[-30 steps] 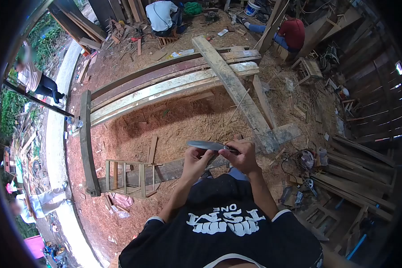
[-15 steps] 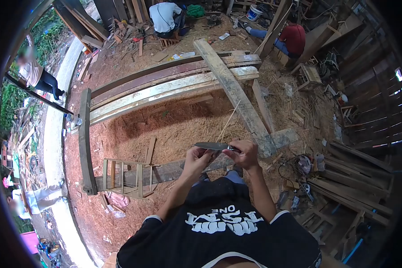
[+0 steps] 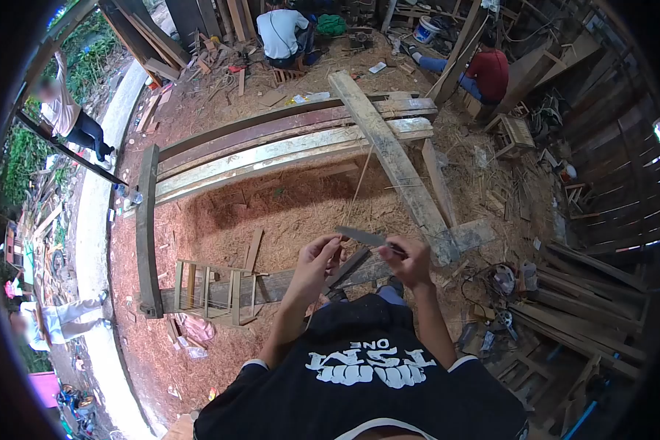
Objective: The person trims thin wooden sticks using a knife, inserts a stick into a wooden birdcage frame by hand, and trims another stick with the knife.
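My right hand is closed around the handle of a knife, its blade pointing left in front of my body. A short gap to the left, my left hand pinches a thin bamboo strip. Upward from my fingers the strip runs toward the stacked beams, and a thin end shows below the hand. Both hands are above a dark plank on the ground. The blade tip lies close to the left fingertips; whether it touches the strip I cannot tell.
Long beams lie ahead, crossed by a slanted plank. A small slatted wooden frame rests at left. A circular saw and lumber are at right. Two people sit at the back; others are by the path at left.
The knife has moved from touching the left fingers to slightly apart, its blade now tilted. My hands have separated, and the strip stands at a different angle. The view has shifted slightly.
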### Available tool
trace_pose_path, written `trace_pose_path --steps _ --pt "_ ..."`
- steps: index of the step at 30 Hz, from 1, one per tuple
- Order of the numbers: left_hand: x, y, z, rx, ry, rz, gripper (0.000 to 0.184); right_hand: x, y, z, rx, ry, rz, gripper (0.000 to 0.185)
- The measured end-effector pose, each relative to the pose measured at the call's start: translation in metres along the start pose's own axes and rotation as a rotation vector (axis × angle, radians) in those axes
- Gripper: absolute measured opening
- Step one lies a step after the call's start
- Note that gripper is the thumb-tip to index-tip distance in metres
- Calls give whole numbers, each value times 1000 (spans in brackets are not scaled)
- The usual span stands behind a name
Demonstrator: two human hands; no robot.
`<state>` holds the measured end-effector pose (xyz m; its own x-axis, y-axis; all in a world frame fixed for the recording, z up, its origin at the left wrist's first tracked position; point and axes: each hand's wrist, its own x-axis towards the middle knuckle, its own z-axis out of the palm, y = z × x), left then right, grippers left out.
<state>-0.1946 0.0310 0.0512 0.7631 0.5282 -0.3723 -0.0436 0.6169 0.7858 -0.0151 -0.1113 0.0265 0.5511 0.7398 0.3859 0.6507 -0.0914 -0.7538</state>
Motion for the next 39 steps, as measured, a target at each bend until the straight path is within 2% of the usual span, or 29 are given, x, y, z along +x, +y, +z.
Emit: trace_pose_path --steps 4,14,17,19,20,23,26,29,31,33,35,38,39 --pt "4 -12 -4 15 -42 44 18 8 -21 13 25 -73 -106 42" --pt "-4 -13 2 58 -69 71 18 11 -34 15 80 -119 -46 39" --pt "-6 -12 10 115 -23 127 16 11 -38 8 89 -168 -5 38" --pt "-5 -17 10 326 20 261 14 11 -40 5 104 -194 31 39" --pt "-6 -20 10 431 44 328 13 10 -39 4 122 -172 -4 39" --pt "-12 -18 5 513 23 299 12 10 -33 3 131 -136 -76 41" --pt "-12 -22 4 442 30 292 14 9 -21 1 61 -138 -106 42" --pt "-11 -15 7 502 49 162 18 8 -6 5 6 -74 -184 41" --pt "-11 -13 10 426 77 196 21 6 1 6 -61 -26 -227 40" --pt "-17 -4 7 373 64 189 23 -1 54 7 24 206 -45 41" --pt "-37 12 -16 340 13 145 25 -1 67 -60 -255 157 321 42" --pt "-21 -5 -20 215 62 139 26 6 53 -53 -165 253 93 42" --pt "-13 -6 -20 199 71 148 26 3 41 -44 -129 200 67 42"
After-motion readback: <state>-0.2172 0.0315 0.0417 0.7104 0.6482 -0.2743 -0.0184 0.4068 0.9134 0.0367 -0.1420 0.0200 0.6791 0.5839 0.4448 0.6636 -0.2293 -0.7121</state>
